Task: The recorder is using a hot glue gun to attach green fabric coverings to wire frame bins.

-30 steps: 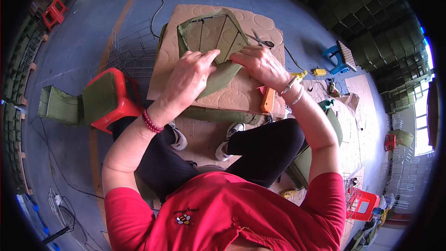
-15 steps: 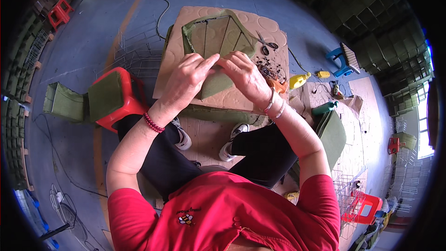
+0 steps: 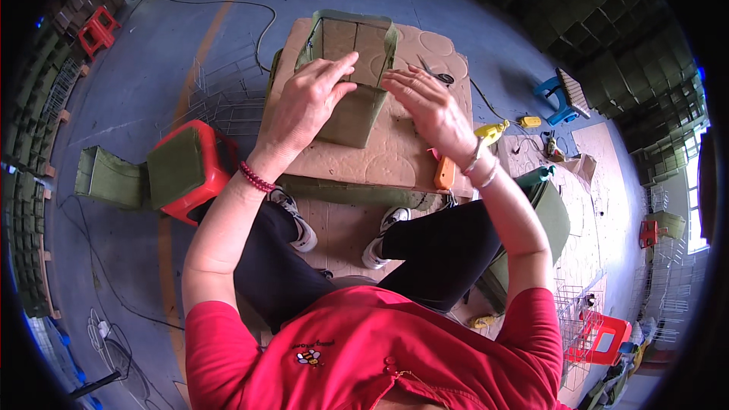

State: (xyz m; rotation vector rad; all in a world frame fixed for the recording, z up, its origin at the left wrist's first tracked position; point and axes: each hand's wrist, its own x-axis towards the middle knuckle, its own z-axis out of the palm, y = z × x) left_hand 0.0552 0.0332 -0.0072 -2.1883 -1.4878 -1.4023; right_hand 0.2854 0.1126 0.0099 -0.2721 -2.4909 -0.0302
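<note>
A green fabric-covered wire-frame box rests on the cardboard-topped worktable, its open side showing thin wires across it. Over the box's left side is my left hand, fingers stretched and thumb apart, with nothing in it. My right hand hovers beside the box's right side, fingers extended and also holding nothing. Whether any fingertip touches the fabric I cannot tell. Scissors lie beyond my right hand, partly hidden by it. Close to my right wrist is an orange-handled tool.
A yellow tool-like object sits at the table's right edge. To the left, a red stool carries a green panel. Wire frames stand on the floor behind it. Green panels lean at my right knee. A blue stool is farther right.
My hands have parted and their fingers have opened from a pinch near each other. The green box has turned and now sits straighter on the table.
</note>
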